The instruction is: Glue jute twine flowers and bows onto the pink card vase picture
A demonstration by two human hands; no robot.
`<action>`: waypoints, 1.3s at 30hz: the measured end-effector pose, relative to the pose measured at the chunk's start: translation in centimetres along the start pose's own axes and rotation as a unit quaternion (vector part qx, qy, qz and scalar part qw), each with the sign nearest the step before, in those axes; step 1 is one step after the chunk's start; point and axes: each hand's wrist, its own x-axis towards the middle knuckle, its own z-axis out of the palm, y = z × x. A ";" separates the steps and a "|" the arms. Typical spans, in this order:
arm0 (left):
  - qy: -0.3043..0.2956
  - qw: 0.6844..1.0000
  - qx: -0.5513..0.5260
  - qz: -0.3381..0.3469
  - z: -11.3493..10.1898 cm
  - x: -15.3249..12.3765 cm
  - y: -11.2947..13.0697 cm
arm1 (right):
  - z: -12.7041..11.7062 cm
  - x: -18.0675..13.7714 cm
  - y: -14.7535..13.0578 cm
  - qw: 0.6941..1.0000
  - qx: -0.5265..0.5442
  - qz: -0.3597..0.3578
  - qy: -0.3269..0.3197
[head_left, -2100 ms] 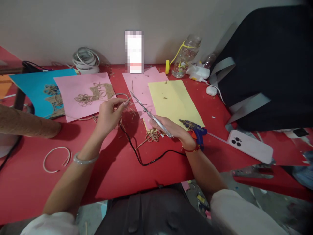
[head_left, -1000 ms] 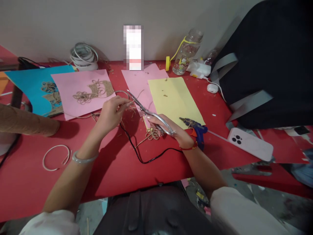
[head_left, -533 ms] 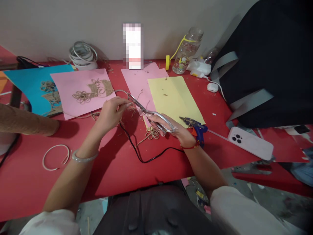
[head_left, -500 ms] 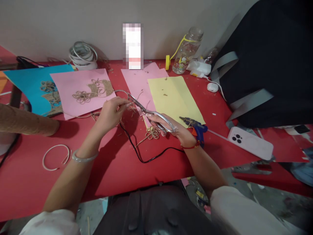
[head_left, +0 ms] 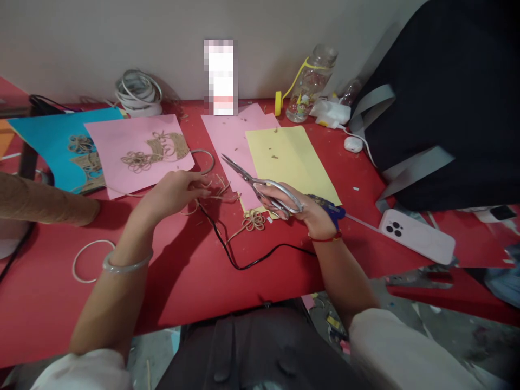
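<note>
My right hand (head_left: 298, 203) is wrapped around the handles of metal scissors (head_left: 239, 168), whose blades look closed and point up and to the left. Low over the red table, my left hand (head_left: 173, 192) has its fingers stretched out and apart, close to loose twine scraps (head_left: 221, 187). A twine flower (head_left: 254, 221) lies just below the scissors, with a twine tail trailing left. To the left, a pink sheet (head_left: 101, 141) bears a twine flower and a wound twine shape. My right hand partly hides a blue glue gun (head_left: 338, 212).
A yellow sheet (head_left: 292, 162) overlaps more pink paper. A black cable (head_left: 260, 259) crosses the red table (head_left: 195, 292). Further out are a clear bottle (head_left: 311, 89), a phone (head_left: 418, 237), a dark bag (head_left: 442, 119), a cardboard tube (head_left: 49, 200) and a blue sheet (head_left: 44, 138).
The scissors have moved right and slightly down, away from my left hand. My left hand has shifted left and down, and its pinched fingers have opened.
</note>
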 end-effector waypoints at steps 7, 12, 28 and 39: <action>-0.105 0.993 0.042 0.023 -1.9 -0.9 -0.1 | -1.2 -0.4 -0.1 0.998 0.054 -0.010 0.009; -0.057 0.995 0.085 -0.016 -0.9 -0.8 1.3 | -2.0 0.6 2.1 0.989 -0.030 0.032 0.138; -0.100 0.991 0.089 -0.006 4.0 0.8 1.7 | -0.9 3.5 4.5 0.841 -0.374 -0.129 0.369; 0.076 0.994 -0.072 0.018 2.9 0.8 2.4 | 4.7 -1.3 3.3 0.850 -0.478 -0.218 0.015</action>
